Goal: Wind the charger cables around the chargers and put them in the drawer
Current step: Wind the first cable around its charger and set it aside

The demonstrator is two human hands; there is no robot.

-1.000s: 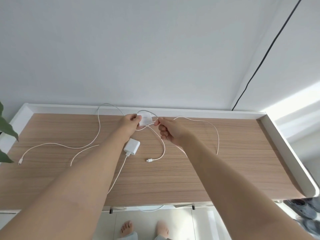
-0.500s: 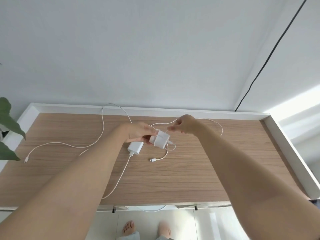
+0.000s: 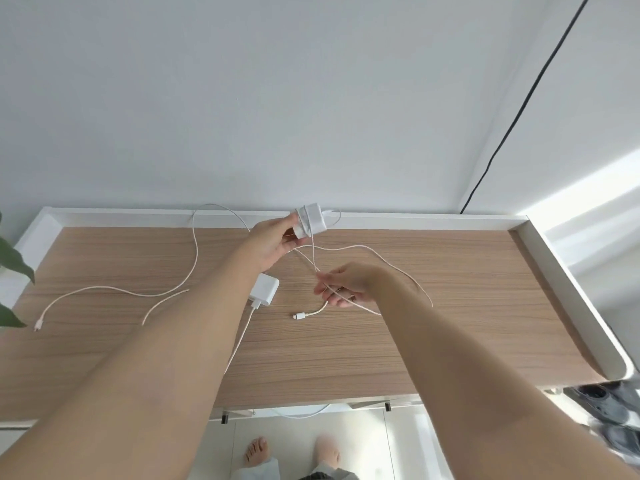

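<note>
My left hand [image 3: 273, 242] holds a small white charger [image 3: 311, 221] raised above the far side of the wooden tabletop [image 3: 450, 306]. A turn or two of its white cable [image 3: 388, 259] is wrapped around it. My right hand [image 3: 348, 284] pinches that cable lower down, nearer to me; its plug end [image 3: 299, 315] lies on the table. A second white charger [image 3: 265, 290] rests on the table under my left forearm, with its long cable [image 3: 138, 292] trailing left and over the front edge.
The table has a raised white rim [image 3: 540, 251] at the back and sides. Plant leaves [image 3: 15, 265] reach in at the left. A black wire [image 3: 519, 109] runs up the wall at the right. Shoes [image 3: 609, 410] lie on the floor at the right, my bare feet below.
My left hand has lifted the charger up and away toward the back rim. My right hand has dropped from beside the charger to a lower spot, drawing the cable down with it.
</note>
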